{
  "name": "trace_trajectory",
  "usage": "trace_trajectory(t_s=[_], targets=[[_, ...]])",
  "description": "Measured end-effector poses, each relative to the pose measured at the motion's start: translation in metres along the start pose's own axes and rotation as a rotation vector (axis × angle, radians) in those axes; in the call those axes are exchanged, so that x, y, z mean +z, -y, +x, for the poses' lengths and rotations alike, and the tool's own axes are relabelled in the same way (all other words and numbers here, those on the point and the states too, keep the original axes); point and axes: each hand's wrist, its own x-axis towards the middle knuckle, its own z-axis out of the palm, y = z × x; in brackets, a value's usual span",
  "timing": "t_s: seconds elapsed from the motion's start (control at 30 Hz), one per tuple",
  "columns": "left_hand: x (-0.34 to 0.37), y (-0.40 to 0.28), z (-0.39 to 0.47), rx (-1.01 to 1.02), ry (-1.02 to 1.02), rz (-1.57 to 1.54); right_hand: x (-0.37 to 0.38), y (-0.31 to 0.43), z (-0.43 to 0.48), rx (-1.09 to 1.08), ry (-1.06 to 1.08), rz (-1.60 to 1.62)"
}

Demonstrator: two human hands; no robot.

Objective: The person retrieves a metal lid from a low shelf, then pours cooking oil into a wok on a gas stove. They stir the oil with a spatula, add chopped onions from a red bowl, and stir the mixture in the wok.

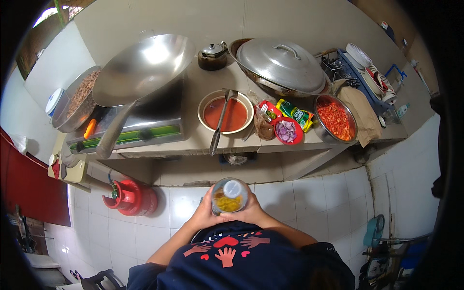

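Both of my hands are wrapped around a transparent plastic container [228, 203] held in front of my waist. Yellow food pieces show inside it, and a pale round cap or cup sits at its top. My left hand [203, 213] grips its left side; my right hand [252, 211] grips the right side. On the counter ahead stand a cream bowl of red-orange liquid [214, 112] with metal tongs [220, 125] across it, a red bowl of chopped onions [289, 131], and a steel bowl of cut red vegetables [335, 119].
A large steel wok [145, 69] rests on the gas stove [159, 127], its handle jutting past the counter edge. Left of it is a container of brown ground food [81, 90]. A lidded pan [282, 65] and kettle [212, 58] stand behind. A red gas cylinder [132, 199] is on the floor.
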Motion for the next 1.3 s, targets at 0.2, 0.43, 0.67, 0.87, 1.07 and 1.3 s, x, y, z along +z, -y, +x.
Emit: trace_trajectory(t_s=[0.2,0.43,0.67,0.87,1.07,1.3], targets=[[0.004,0.015,-0.013,0.167,-0.136,-0.09,0.015,0.005,0.004,-0.033,0.071,0.0],[0.019,0.031,-0.026,0.23,-0.346,0.124,0.034,0.003,0.01,-0.015,-0.044,0.143],[0.01,0.02,-0.023,0.087,-0.505,0.085,0.032,0.013,0.025,-0.064,0.161,-0.207],[-0.018,0.008,-0.028,0.03,-0.436,0.252,-0.006,0.05,0.034,-0.115,0.146,-0.368],[-0.026,0.01,-0.044,-0.033,-0.36,0.334,-0.018,0.093,0.036,-0.378,0.001,-0.876],[-0.022,0.011,-0.059,-0.121,-0.332,0.328,-0.014,0.1,0.041,-0.359,0.137,-0.963]])
